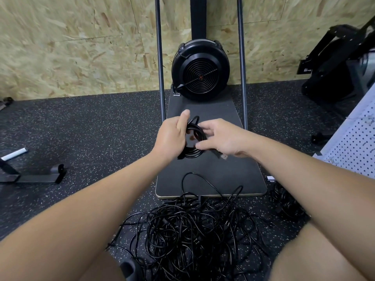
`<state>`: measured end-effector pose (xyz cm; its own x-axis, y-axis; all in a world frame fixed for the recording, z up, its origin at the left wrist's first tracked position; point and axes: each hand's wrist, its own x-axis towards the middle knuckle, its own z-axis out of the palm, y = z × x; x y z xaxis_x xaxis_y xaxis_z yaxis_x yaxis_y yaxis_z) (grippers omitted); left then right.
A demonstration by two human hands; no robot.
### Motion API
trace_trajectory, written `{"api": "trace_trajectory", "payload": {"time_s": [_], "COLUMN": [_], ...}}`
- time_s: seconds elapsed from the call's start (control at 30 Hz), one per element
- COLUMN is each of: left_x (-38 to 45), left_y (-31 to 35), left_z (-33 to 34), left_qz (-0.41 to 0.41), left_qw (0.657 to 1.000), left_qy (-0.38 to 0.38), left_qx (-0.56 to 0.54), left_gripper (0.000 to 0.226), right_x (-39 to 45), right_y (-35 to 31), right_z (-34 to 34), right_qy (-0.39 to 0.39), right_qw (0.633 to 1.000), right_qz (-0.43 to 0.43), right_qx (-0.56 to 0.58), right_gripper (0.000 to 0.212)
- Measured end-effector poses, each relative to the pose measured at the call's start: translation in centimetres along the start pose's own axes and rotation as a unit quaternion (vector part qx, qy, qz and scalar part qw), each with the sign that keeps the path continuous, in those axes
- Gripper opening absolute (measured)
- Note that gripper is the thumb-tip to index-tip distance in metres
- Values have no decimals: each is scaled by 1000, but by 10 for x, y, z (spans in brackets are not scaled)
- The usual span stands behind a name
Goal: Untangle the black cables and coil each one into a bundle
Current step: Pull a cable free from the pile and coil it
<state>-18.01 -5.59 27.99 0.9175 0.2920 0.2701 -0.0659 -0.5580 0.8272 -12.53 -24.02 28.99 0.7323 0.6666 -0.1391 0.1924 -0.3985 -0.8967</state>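
Note:
A coiled black cable (pixel 195 133) hangs between my hands above the black board. My left hand (pixel 173 136) grips the coil on its left side, thumb raised. My right hand (pixel 221 136) pinches the cable's free end, whose plug (pixel 223 157) sticks out below the palm. A big tangled heap of black cables (pixel 192 228) lies on the floor between my knees, with a loop reaching onto the board. Another dark bundle of cable (pixel 284 201) lies on the floor to the right, partly hidden by my right forearm.
The black board (pixel 219 175) carries a round black fan unit (pixel 200 71) between two upright metal poles (pixel 160 57). A wood-chip wall stands behind. A black metal bracket (pixel 36 175) lies at left, a white perforated panel (pixel 355 142) at right, black equipment (pixel 336 63) at far right.

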Motion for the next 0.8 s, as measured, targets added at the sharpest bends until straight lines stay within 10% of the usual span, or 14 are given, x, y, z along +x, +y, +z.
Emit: {"api": "trace_trajectory", "payload": {"time_s": [0.2,0.8], "left_x": [11,13], "left_y": [-12,0], "left_z": [-14,-22], "left_qz": [-62,-147], "left_qw": [993,964], "left_qy": [52,1], "left_qx": [-90,-224], "left_gripper": [74,48], "right_x": [-8,-14], "right_y": [2,5], "right_z": [-12,-37], "right_qy": [72,105], "right_qw": [957,937], "right_qz": [-77,-191], "right_qx": [-270,-274], "right_gripper": [39,18]}}
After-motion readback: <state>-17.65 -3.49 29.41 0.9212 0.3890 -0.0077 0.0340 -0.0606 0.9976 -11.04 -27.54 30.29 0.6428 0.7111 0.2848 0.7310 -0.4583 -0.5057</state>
